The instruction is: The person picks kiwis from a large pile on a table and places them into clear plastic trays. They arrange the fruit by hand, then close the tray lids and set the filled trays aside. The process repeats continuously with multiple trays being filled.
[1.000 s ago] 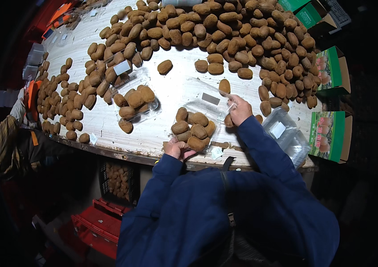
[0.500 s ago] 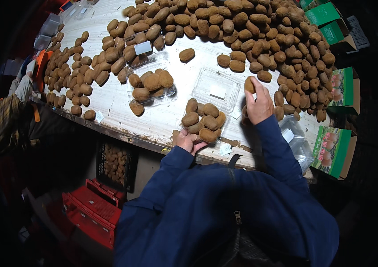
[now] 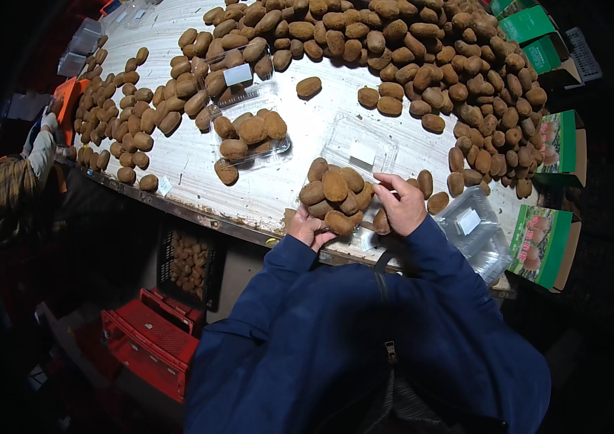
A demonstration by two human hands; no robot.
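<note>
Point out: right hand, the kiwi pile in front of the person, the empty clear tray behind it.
right hand [image 3: 402,205], head view, back of hand.
kiwi pile [image 3: 334,186], head view, top fruit.
empty clear tray [image 3: 354,139], head view, bare floor.

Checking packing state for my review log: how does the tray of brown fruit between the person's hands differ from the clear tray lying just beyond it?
The near tray is heaped with brown fruit; the far tray holds none, only a white label inside. The left hand and right hand touch the near tray's sides; the far tray lies untouched. The near tray sits at the table's edge, the far tray further in. Both rest on the white table.
</note>
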